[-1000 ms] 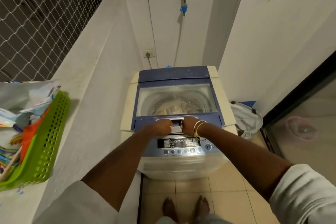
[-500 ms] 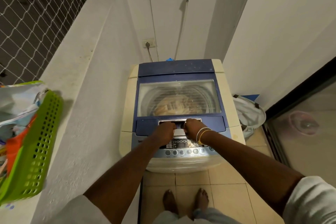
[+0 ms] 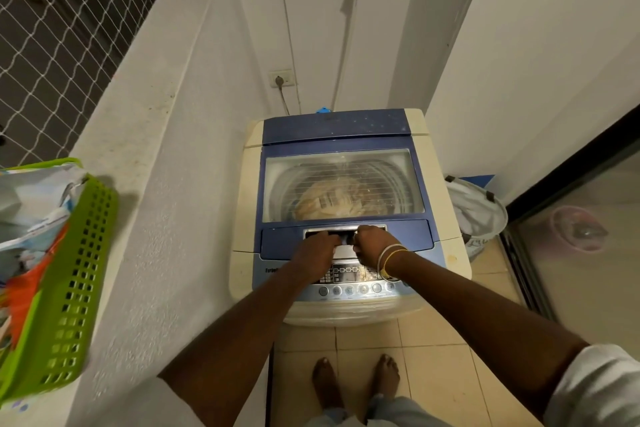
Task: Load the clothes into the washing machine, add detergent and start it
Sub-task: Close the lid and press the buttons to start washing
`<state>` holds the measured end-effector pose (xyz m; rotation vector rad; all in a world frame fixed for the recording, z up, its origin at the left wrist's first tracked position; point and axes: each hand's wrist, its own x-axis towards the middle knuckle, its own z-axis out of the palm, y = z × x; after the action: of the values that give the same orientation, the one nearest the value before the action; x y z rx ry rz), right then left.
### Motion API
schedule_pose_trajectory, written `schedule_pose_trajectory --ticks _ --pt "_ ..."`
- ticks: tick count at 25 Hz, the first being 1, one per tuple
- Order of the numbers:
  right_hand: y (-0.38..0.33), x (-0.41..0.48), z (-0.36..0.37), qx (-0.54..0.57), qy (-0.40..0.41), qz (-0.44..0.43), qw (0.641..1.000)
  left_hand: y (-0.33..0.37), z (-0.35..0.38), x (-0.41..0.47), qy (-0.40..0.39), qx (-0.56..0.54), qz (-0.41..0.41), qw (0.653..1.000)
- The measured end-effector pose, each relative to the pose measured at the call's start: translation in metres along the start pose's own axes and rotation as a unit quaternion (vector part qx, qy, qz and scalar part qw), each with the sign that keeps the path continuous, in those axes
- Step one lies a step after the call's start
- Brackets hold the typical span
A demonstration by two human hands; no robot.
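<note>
A top-loading washing machine (image 3: 420, 128) stands in front of me, cream with a blue lid (image 3: 332, 128). The lid lies flat, and through its clear window pale clothes (image 3: 330, 199) show inside the drum. My left hand (image 3: 317, 248) and my right hand (image 3: 372, 243) both sit at the lid's front handle recess (image 3: 344, 232), fingers curled into it. Below them is the control panel (image 3: 353, 282) with a row of round buttons. My right wrist wears bangles.
A green plastic basket (image 3: 65, 291) with bags and packets sits on the white ledge at left. A white laundry bag (image 3: 476, 210) stands on the floor right of the machine. A glass door is at far right. My bare feet stand on the tiles.
The view has tilted down and come closer to the machine. Both hands stay at the lid's front handle, and the lid remains flat.
</note>
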<state>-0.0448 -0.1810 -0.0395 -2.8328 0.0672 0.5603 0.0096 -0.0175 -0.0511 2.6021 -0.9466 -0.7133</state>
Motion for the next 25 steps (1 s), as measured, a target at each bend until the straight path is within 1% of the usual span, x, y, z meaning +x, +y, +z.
schedule_pose_trajectory --ticks 3,6,8,10,12,13,15,17,18,19,22,25 --pt "-0.003 -0.007 -0.004 0.040 -0.002 0.018 0.999 0.002 -0.002 -0.005 0.008 0.009 0.008 1.000" --pt "-0.003 -0.013 -0.008 0.165 0.011 0.061 0.984 0.000 -0.001 -0.009 0.013 0.018 0.021 1.000" --pt "-0.004 -0.019 -0.008 0.241 0.044 0.086 0.966 -0.001 0.000 -0.012 0.015 0.022 0.034 0.999" --pt "-0.004 -0.025 -0.004 0.260 0.096 0.087 0.957 -0.006 0.003 -0.014 0.031 0.025 0.057 0.998" --pt "-0.005 -0.031 0.003 0.232 0.132 0.076 0.961 -0.011 0.008 -0.019 0.060 0.034 0.082 0.994" --pt "-0.004 -0.033 0.006 0.194 0.148 0.063 0.968 -0.013 0.011 -0.023 0.078 0.037 0.095 0.992" --pt "-0.003 -0.038 0.016 0.071 0.210 0.019 0.975 -0.018 0.019 -0.032 0.106 0.040 0.113 0.987" --pt "0.000 -0.046 0.025 -0.013 0.252 -0.007 0.968 -0.023 0.028 -0.043 0.120 0.058 0.111 0.985" --pt "0.000 -0.050 0.028 -0.040 0.240 -0.002 0.970 -0.023 0.030 -0.048 0.118 0.071 0.105 0.985" --pt "0.001 -0.055 0.031 -0.054 0.210 0.002 0.976 -0.022 0.032 -0.052 0.113 0.084 0.096 0.985" --pt "0.000 -0.065 0.036 -0.052 0.112 0.006 0.992 -0.010 0.038 -0.063 0.083 0.117 0.051 0.988" --pt "-0.002 -0.075 0.039 -0.071 0.054 0.019 0.996 0.004 0.042 -0.071 0.077 0.134 0.004 0.988"
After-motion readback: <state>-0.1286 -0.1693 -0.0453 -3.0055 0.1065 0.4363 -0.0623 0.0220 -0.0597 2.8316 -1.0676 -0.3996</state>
